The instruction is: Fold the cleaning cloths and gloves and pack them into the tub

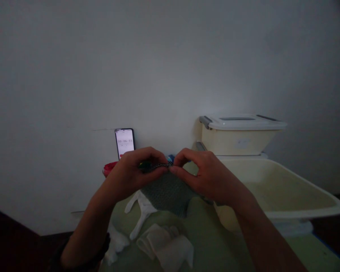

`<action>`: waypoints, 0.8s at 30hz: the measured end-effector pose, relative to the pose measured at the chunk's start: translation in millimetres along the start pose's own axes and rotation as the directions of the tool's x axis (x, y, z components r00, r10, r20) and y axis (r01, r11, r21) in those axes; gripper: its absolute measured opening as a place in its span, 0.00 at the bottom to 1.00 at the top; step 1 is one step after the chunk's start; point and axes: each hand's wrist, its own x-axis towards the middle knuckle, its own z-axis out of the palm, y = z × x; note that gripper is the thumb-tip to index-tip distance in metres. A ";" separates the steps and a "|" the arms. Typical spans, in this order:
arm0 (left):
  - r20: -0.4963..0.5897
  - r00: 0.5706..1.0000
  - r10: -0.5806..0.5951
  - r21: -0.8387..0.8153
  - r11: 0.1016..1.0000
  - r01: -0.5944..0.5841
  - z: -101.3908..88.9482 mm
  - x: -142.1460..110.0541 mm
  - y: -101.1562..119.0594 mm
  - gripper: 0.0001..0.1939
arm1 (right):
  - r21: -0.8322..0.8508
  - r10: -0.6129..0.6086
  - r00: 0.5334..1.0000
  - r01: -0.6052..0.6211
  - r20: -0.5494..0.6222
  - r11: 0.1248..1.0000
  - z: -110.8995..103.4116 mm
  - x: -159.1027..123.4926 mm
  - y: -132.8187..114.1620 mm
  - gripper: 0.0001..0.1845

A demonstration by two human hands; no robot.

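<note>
Nearest me, a dark band (pixel 86 260) circles my left wrist. My left hand (pixel 134 168) pinches the patterned edge of the grey-green cloth (pixel 170 194) between thumb and fingers, and my right hand (pixel 206 172) pinches the same edge right beside it, the tips almost meeting. The cloth hangs from my grip over the light green tabletop (pixel 206 234). On my side of the cloth lie a folded white cloth (pixel 170 245) and, to its left, a crumpled white piece (pixel 116 241); a branching white piece (pixel 143 211) lies just left of the cloth. To the cloth's right is an open cream tub (pixel 271 185). Beyond the cloth, on the left, are something red (pixel 109 167) and an upright phone (pixel 125 141); beyond it on the right, a lidded box (pixel 237 139) near the pale wall (pixel 164 68)
</note>
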 end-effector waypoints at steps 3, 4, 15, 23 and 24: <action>0.021 1.000 0.015 0.005 1.000 -0.015 -0.3 -0.1 0.7 0.05 | 0.004 -0.028 1.000 0.028 -0.013 1.000 -0.3 0.6 0.0 0.03; 0.029 0.999 0.020 0.004 1.000 -0.020 -0.5 0.0 0.8 0.05 | 0.003 -0.035 0.999 0.035 -0.012 0.999 -0.3 0.7 0.2 0.03; 0.050 0.999 -0.021 0.013 1.000 0.021 -0.4 0.5 -0.6 0.06 | -0.003 -0.028 1.000 0.028 -0.010 1.000 -1.4 0.6 2.1 0.02; 0.117 0.982 -0.147 0.017 0.989 0.146 -8.6 -4.6 -7.3 0.07 | -0.005 0.026 0.999 -0.026 -0.038 1.000 -13.0 -1.2 7.0 0.01; 0.110 0.982 -0.153 0.012 0.988 0.153 -9.4 -4.5 -7.7 0.06 | -0.006 0.027 0.999 -0.027 -0.035 1.000 -14.5 -1.6 7.6 0.01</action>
